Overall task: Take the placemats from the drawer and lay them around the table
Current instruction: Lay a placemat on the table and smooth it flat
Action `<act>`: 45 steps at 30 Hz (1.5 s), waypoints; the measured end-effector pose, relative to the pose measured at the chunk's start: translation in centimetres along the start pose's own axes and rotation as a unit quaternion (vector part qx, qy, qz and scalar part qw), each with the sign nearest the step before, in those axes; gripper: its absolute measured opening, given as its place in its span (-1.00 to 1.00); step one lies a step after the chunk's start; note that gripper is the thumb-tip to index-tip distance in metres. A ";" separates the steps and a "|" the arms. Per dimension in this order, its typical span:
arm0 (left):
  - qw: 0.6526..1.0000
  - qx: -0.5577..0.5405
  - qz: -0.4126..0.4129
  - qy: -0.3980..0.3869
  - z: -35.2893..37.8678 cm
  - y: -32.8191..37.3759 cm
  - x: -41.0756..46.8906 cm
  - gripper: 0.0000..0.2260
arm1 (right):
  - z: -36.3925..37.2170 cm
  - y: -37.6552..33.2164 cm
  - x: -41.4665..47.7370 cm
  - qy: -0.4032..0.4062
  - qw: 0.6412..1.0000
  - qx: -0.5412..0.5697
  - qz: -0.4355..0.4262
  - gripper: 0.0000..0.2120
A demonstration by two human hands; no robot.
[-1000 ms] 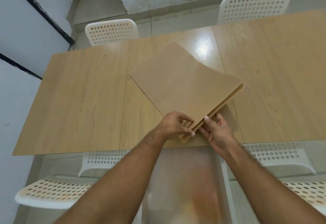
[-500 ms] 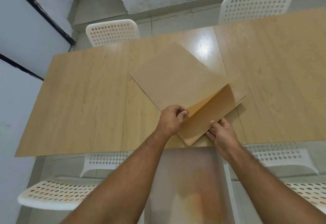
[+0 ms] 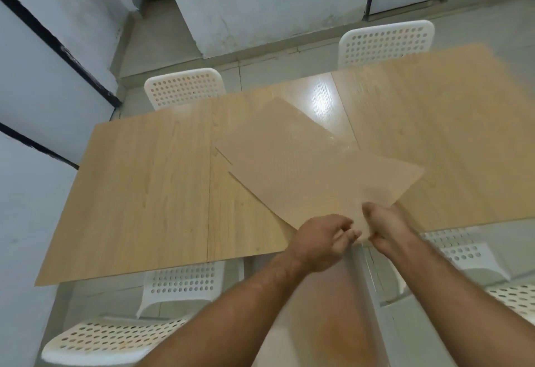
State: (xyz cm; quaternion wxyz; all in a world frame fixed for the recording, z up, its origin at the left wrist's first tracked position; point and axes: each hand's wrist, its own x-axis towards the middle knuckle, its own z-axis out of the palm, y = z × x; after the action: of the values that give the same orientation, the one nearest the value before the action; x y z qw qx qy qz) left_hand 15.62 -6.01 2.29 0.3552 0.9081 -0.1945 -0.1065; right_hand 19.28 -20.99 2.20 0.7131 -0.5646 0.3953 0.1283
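Note:
Tan dotted placemats lie at an angle on the light wooden table, near its front edge. The top placemat is slid right and toward me, off the placemat stack beneath it. My right hand pinches the top placemat's near corner, thumb on top. My left hand has its fingers curled at the same corner, touching it. This part of the frame is blurred by motion.
White perforated chairs stand on the far side, one on the far left and one on the far right. More chairs stand on my side, a near-left chair and a near-right chair. Grey walls close off the left and back.
The left hand peeled up the top placemat's near corner while the right hand held the stack. That mat now sits shifted right and toward me, with both hands at its corner.

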 end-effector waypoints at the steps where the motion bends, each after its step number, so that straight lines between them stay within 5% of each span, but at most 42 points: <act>1: 0.999 -0.033 -0.037 -0.012 -0.7 -0.3 0.2 -0.60 | -0.5 0.2 0.2 -0.005 1.000 0.007 0.012 -0.86; 5: 0.969 0.022 -0.231 0.089 -4.3 -4.9 2.4 -0.50 | -3.2 0.0 0.2 -0.106 0.992 0.062 0.041 -0.83; 9: 0.875 0.037 -0.475 0.086 -8.0 -11.4 1.6 -0.24 | -5.0 -0.1 0.5 -0.180 0.979 0.064 0.065 -0.82; 12: 0.832 0.017 -0.550 0.066 -7.8 -14.6 -0.8 -0.17 | -5.0 0.8 1.5 -0.161 0.985 -0.004 0.069 -0.82; 18: 0.816 0.040 -0.570 0.087 -6.4 -14.8 -2.8 -0.25 | -4.2 3.3 4.5 0.005 0.986 -0.169 0.000 -0.63; 24: 0.827 0.089 -0.546 0.100 -7.4 -16.2 -3.1 -0.16 | -2.1 3.8 3.8 0.084 0.917 -0.371 -0.119 -0.61; 31: 0.824 0.075 -0.546 0.133 -8.1 -17.0 -2.7 0.00 | -1.5 4.6 4.0 0.000 0.980 -0.197 -0.008 -0.75; 39: 0.825 0.086 -0.540 0.145 -9.8 -18.5 -3.6 -0.06 | -3.3 4.3 2.9 -0.037 0.988 -0.113 0.097 -0.76; 42: 0.814 0.017 -0.559 0.160 -10.6 -19.1 -3.8 -0.08 | -3.8 5.0 3.8 -0.020 0.988 -0.100 0.114 -0.53; 45: 0.792 -0.107 -0.579 0.162 -11.9 -19.2 -3.9 -0.11 | -3.2 4.8 4.0 -0.051 0.988 -0.055 0.136 -0.53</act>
State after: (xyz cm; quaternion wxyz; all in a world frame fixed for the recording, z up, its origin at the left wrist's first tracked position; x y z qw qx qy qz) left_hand 21.41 15.75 -2.11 0.3480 0.8110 0.4409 -0.1637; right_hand 17.49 -23.38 -4.16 0.6760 -0.5368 0.4239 0.2743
